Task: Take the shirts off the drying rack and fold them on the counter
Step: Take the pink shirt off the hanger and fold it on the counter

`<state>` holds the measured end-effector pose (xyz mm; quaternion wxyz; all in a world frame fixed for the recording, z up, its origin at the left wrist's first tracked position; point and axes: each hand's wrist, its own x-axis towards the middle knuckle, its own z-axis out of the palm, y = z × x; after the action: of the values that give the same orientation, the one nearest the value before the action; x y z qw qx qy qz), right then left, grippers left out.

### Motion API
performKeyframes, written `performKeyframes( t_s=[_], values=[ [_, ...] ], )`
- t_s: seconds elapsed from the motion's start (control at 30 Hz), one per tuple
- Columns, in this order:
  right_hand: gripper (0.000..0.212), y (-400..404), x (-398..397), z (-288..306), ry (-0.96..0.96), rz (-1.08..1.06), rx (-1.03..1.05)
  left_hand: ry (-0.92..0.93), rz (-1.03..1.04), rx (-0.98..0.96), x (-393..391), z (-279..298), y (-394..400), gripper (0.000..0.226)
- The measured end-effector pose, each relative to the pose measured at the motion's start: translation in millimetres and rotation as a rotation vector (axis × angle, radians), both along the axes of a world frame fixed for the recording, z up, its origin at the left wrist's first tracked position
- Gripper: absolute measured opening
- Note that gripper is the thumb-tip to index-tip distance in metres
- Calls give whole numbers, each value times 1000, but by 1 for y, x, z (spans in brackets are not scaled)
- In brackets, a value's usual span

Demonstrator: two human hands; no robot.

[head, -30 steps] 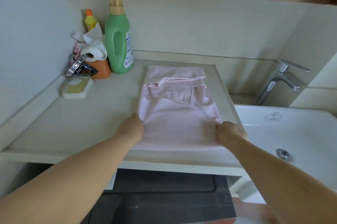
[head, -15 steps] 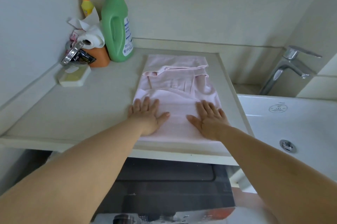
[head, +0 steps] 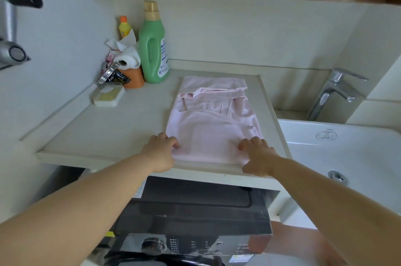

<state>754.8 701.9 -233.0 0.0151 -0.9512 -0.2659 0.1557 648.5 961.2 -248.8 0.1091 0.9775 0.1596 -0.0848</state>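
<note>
Counter (head: 108,135) of pale stone runs between a white sink (head: 347,157) and a corner crowded with a green detergent bottle (head: 154,49). Half-folded along its right side lies the pink shirt (head: 212,127). Left hand (head: 161,153) and right hand (head: 258,157) sit at its near corners, fingers curled, seemingly pinching the hem, probably to fold it away.

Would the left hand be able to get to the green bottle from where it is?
Probably yes: the left hand grips the pink shirt, and bare counter lies between it and the green bottle.
</note>
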Motion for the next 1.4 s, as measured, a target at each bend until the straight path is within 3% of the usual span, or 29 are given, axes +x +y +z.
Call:
performKeyframes(
  t_s=[0.23,0.4,0.53,0.6,0.67,0.73,0.8,1.0,1.07,1.4],
  values=[
    [36,-4,6,-12,-208,-22,59,-182,12,161,-5,-4,-1,40],
    [19,-22,9,20,-152,-178,243,-261,62,-51,-15,20,7,29],
    [10,-35,16,65,133,-194,115,-267,76,-408,-25,64,0,21],
    [7,-41,22,82,239,-294,348,-369,113,-498,-23,81,-1,19],
    [3,-43,33,96,372,-413,810,-488,194,-580,-13,89,4,24],
    [18,-39,48,99,450,-547,1156,-575,314,-696,4,88,12,29],
    [10,-28,64,93,422,-618,1265,-620,408,-788,24,83,21,23],
    [15,13,102,70,-156,-516,887,-668,477,-587,91,69,31,24],
    [17,29,122,69,-246,-504,816,-653,493,-541,119,63,39,26],
    [32,67,192,-3,-77,-618,388,-225,405,-396,204,-4,77,37]
  ],
)
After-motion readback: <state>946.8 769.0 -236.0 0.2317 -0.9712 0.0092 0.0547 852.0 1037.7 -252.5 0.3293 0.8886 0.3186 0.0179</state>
